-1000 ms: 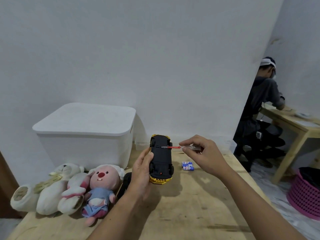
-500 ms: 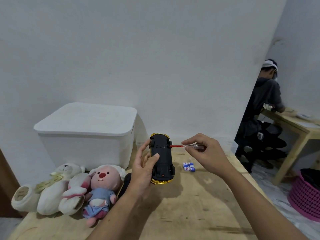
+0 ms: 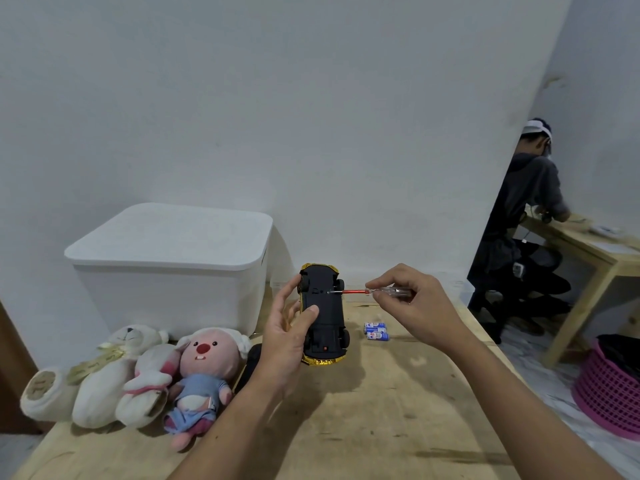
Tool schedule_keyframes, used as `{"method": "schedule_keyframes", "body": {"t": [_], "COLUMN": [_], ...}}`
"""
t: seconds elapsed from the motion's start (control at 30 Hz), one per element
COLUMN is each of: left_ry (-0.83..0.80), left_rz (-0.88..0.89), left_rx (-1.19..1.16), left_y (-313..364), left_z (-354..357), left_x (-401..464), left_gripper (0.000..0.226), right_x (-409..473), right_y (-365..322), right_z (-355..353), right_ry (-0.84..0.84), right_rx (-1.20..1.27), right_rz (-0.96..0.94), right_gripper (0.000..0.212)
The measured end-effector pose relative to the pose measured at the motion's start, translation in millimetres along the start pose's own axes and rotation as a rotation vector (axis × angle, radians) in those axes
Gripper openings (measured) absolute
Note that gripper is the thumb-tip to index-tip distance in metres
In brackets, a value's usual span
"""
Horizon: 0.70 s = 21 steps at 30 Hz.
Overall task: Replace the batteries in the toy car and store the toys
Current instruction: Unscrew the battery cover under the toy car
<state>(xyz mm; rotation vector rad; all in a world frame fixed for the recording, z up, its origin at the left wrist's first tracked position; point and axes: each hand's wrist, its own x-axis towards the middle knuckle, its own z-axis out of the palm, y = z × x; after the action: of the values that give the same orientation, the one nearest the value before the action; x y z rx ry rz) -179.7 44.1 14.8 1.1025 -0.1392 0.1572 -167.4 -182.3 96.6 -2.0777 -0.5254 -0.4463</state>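
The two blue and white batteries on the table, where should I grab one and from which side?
Pinch the nearer blue and white battery across its round middle, coming straight down from above. Both lie flat on the wooden table, side by side with ends pointing left and right, so the nearer one's front flank is free for fingers.

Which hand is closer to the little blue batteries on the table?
The right hand. It is raised above and just right of the batteries, pinching the screwdriver. The left hand is farther left, gripping the toy car, which sits between it and them.
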Motion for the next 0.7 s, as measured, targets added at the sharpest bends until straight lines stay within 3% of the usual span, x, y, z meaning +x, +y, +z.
{"method": "schedule_keyframes", "body": {"t": [0.7], "left_ry": [0.008], "left_rz": [0.037], "left_rx": [0.100], "left_y": [3.4], "left_z": [-3.0], "left_x": [3.4], "left_gripper": [0.069], "right_x": [1.3], "right_y": [1.2], "right_z": [-1.2], "right_ry": [0.001], "right_rx": [-0.003], "right_rz": [0.002], "right_gripper": [0.017]}}
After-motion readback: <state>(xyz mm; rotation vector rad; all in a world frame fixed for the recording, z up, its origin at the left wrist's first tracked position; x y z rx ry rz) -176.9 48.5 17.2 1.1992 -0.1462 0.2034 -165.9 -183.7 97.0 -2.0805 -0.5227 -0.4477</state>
